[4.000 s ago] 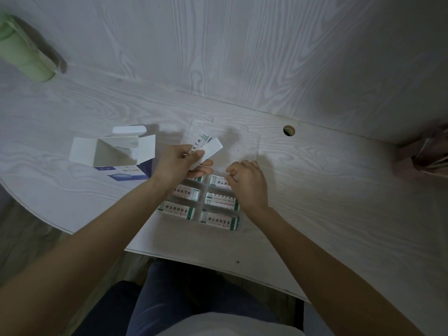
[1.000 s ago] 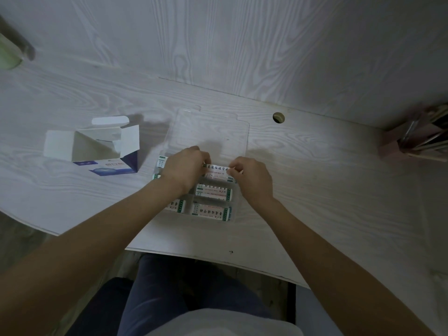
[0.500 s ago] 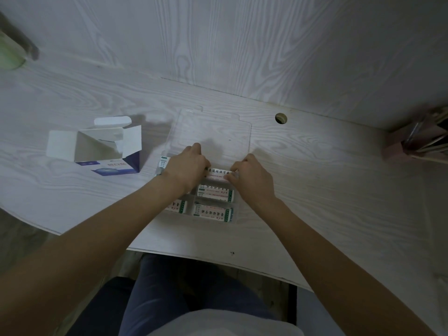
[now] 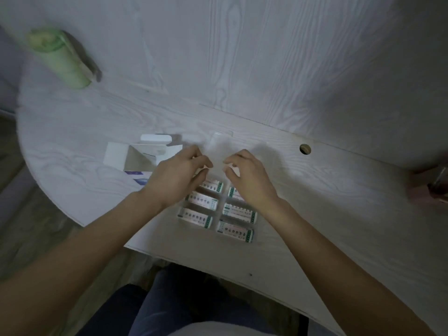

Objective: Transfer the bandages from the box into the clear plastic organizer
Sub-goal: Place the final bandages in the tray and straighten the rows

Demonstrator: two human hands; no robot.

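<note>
Counted six bandages visible in organizer; one box lying open. Left hand, right hand: fingers curled, grip unclear.

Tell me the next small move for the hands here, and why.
Probably swing the clear lid down over the organizer. Bandage packs fill the visible compartments, the box looks empty, and the left hand and right hand sit at the lid's hinge edge.
</note>
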